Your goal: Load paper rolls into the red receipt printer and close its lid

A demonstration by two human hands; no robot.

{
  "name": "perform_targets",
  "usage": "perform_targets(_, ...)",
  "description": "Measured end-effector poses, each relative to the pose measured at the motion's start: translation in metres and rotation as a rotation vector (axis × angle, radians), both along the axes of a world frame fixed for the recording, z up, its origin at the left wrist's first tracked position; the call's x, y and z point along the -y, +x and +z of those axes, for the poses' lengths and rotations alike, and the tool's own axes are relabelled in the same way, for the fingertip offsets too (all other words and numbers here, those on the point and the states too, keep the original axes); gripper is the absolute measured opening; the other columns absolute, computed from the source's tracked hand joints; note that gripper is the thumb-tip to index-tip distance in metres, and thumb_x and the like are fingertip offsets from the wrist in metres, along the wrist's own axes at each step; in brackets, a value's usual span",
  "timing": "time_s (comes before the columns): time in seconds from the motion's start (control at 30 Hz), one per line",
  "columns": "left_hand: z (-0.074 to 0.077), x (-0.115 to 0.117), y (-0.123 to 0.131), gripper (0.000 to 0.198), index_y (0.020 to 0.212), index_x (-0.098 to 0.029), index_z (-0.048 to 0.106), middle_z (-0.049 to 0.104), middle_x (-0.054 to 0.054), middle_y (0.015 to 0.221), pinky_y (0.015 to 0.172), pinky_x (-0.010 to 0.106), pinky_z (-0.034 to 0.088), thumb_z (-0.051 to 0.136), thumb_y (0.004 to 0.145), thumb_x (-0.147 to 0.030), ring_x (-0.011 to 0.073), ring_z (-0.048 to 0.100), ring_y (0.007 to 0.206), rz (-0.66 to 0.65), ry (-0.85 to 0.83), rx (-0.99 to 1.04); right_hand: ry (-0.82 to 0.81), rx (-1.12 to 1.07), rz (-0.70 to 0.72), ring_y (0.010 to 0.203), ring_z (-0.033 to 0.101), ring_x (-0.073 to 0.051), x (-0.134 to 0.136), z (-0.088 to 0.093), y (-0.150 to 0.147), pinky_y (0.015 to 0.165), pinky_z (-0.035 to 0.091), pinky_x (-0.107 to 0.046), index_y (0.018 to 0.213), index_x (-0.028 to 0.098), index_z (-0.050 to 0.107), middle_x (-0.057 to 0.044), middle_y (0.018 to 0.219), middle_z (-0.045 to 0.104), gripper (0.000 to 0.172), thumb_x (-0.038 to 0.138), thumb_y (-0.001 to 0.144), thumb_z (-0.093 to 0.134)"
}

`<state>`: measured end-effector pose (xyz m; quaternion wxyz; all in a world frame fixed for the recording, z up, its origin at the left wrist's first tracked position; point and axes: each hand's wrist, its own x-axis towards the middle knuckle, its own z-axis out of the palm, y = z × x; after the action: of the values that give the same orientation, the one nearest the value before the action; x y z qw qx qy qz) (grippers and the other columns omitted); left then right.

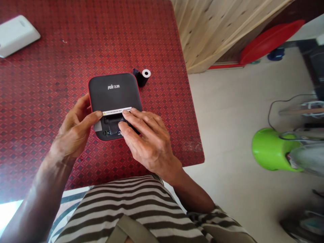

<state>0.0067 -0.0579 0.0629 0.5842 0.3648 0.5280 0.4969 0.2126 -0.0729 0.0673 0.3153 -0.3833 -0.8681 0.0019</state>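
A small black receipt printer (pixel 113 98) with a red edge lies tilted between my hands, pale lettering on its upper face. My left hand (pixel 77 125) is closed around its left side, the thumb pressing beside a white warning strip (pixel 113 111). Over the lower right part lies my right hand (pixel 149 138), fingers bent. One fingertip touches a dark glossy piece (pixel 115 125) in the recess below the strip, and others rest on the strip's right end. The right thumb is hidden. Just beyond the printer's right edge stands a black-wrapped paper roll (pixel 144 79) with a white end.
All this is on a table with a red patterned cover (pixel 162 40). A white box-like device (pixel 17 35) sits at the far left. To the right, on the floor, are a green stool or bucket (pixel 270 148), a cable (pixel 272 104) and a red round object (pixel 268 42).
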Motion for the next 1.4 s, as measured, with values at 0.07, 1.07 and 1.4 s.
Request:
perform_targets(0.07,-0.001,0.000,0.001,0.056,0.134,-0.020,0.065,0.067,0.011,0.139,0.107,0.045,0.053,0.077,0.079,-0.026,0.0293,0.065,0.125,0.004,0.002,-0.013,-0.001,-0.004,-0.005,0.122,0.069,-0.024,0.001,-0.001,-0.001,0.104,0.055,-0.040,0.111,0.015,0.072,-0.011,0.126,0.076,0.016,0.015,0.099,0.061)
perform_targets(1.07,-0.002,0.035,0.018,0.046,0.130,-0.027,0.068,0.073,0.005,0.125,0.098,0.038,0.053,0.070,0.084,-0.025,0.0229,0.067,0.110,0.201,-0.044,-0.089,0.014,-0.300,-0.107,0.106,0.074,-0.021,0.017,-0.012,0.015,0.089,0.064,-0.038,0.112,0.019,0.070,-0.008,0.108,0.080,0.021,0.014,0.092,0.069)
perform_targets(1.4,-0.005,0.034,0.020,0.046,0.129,-0.025,0.069,0.073,0.006,0.126,0.095,0.038,0.054,0.068,0.083,-0.022,0.0233,0.069,0.109,0.223,-0.031,-0.099,0.061,-0.301,-0.113,0.102,0.074,-0.022,0.004,-0.005,0.018,0.090,0.061,-0.040,0.112,0.019,0.070,-0.009,0.107,0.079,0.020,0.013,0.093,0.067)
